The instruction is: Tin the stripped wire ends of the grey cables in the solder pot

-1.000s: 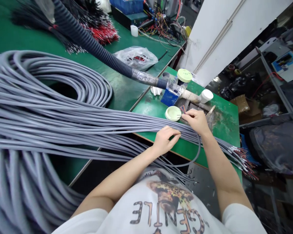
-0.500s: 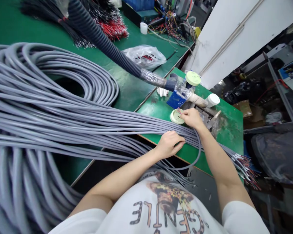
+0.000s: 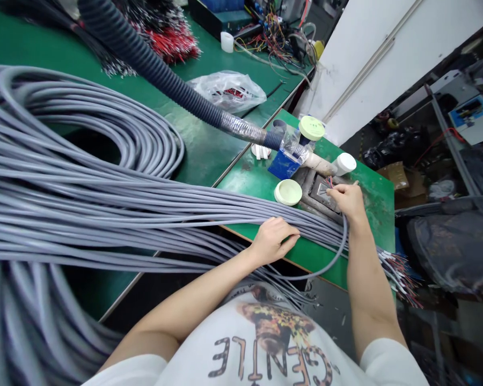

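Cables: a long, smooth bundle of grey sheathed cables (image 3: 145, 214) sweeps in loose coils from the left across the edge of the green counter (image 3: 245, 179).
Left grip: the left hand (image 3: 272, 241) is clenched over the bundle.
Right grip: the right hand (image 3: 348, 201) pinches one looped cable's end, with thin coloured wires (image 3: 328, 183) fanning out above a metal plate (image 3: 320, 194).
Nearby: a pale green lid (image 3: 287, 192) lies just beside the cables.
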{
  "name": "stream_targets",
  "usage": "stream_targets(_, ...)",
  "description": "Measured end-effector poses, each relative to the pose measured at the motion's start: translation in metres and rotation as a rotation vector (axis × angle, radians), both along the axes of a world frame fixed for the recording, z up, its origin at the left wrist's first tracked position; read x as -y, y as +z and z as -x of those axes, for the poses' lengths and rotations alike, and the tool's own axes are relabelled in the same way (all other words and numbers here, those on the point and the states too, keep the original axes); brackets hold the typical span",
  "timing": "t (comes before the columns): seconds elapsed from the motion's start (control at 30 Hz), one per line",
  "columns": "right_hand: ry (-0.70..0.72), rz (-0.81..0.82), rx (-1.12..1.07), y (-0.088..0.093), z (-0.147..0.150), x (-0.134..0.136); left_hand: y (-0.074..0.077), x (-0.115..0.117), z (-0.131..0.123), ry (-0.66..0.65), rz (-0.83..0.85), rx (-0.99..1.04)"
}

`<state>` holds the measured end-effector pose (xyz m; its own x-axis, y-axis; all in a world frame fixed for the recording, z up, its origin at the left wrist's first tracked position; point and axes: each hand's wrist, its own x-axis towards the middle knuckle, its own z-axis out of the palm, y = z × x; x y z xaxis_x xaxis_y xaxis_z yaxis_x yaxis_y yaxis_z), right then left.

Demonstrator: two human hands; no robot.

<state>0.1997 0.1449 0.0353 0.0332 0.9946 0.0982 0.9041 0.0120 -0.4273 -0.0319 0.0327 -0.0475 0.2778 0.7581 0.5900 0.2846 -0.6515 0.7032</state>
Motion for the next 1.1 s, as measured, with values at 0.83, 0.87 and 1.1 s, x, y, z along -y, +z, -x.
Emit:
stream_targets(0.83, -0.116, 0.020, 0.045, -0.006, -0.027, -0.002, 0.000, 0.001, -0.001, 0.001, -0.005, 0.009)
stream_targets(0.87, -0.063, 0.021, 0.019, 0.001, -0.018, 0.002, 0.000, 0.001, -0.001, 0.002, -0.004, 0.005)
stream_targets(1.1, 0.296, 0.087, -0.033, 0.014, 0.056, 0.003, 0.000, 0.001, -0.001, 0.006, -0.013, -0.009)
